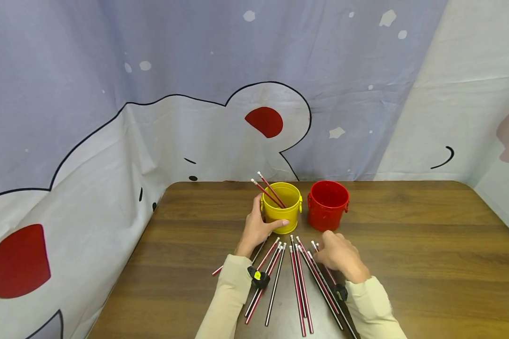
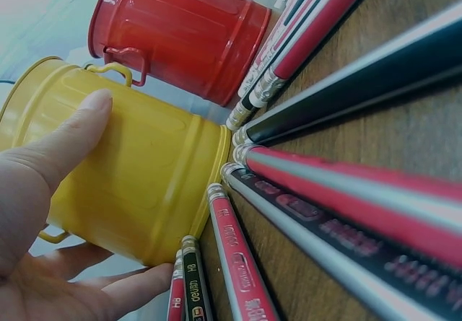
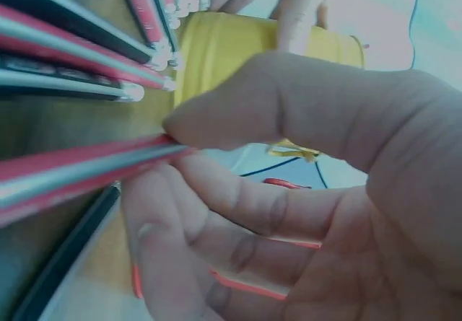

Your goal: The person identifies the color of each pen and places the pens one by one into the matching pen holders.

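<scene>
My left hand [image 1: 256, 228] holds the small yellow metal bucket [image 1: 291, 214], its thumb on the front and the fingers round the far side. Two red-and-silver pencils [image 1: 274, 190] lean inside that bucket, eraser ends up. Close to the red bucket [image 1: 328, 216], my right hand [image 1: 338, 254] pinches a red-striped pencil [image 3: 86, 171] near its end between thumb and fingers. The rest of this pencil lies partly behind the hand in the head view. Several red and black striped pencils [image 1: 298, 287] lie fanned on the table between the two arms.
The red bucket stands upright just right of the yellow one, its inside dark red. Both are near the back of the brown wooden table [image 1: 428, 245]. A printed cloth [image 1: 343, 61] hangs behind the table and along its left side.
</scene>
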The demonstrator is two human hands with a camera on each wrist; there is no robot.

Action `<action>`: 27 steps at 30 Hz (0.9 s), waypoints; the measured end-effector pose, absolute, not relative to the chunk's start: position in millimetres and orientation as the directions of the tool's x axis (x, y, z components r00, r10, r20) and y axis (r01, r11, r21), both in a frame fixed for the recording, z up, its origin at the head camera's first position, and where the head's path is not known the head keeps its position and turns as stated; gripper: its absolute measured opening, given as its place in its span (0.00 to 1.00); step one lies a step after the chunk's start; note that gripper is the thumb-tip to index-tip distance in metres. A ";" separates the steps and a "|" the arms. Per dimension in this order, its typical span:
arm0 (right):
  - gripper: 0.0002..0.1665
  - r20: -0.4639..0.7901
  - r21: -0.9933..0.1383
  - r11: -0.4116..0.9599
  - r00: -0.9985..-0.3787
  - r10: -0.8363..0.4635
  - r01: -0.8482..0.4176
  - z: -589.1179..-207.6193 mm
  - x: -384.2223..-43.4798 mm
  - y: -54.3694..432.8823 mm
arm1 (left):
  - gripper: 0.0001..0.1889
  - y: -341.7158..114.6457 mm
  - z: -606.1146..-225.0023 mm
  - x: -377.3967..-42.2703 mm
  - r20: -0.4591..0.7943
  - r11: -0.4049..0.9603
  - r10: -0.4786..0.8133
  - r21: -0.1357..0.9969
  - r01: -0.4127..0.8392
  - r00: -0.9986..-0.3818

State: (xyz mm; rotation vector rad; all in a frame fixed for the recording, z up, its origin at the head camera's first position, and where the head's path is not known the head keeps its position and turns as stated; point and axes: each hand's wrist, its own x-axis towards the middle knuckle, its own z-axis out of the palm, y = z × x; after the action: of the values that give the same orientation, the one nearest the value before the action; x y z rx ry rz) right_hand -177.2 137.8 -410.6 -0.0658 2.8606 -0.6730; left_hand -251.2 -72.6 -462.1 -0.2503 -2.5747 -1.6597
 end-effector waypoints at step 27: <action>0.05 0.304 -0.691 0.692 -0.952 0.015 -0.210 -385.7 -174.2 138.3 | 0.47 -73.2 -460.2 -249.7 0.142 0.411 0.096 0.896 0.169 -0.985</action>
State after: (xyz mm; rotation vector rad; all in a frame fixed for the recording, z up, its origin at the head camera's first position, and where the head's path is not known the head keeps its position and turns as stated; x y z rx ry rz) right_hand -174.2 138.3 -385.7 -0.1863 3.1501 -1.3485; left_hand -249.7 -73.2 -460.2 -0.2434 -2.5808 -1.6519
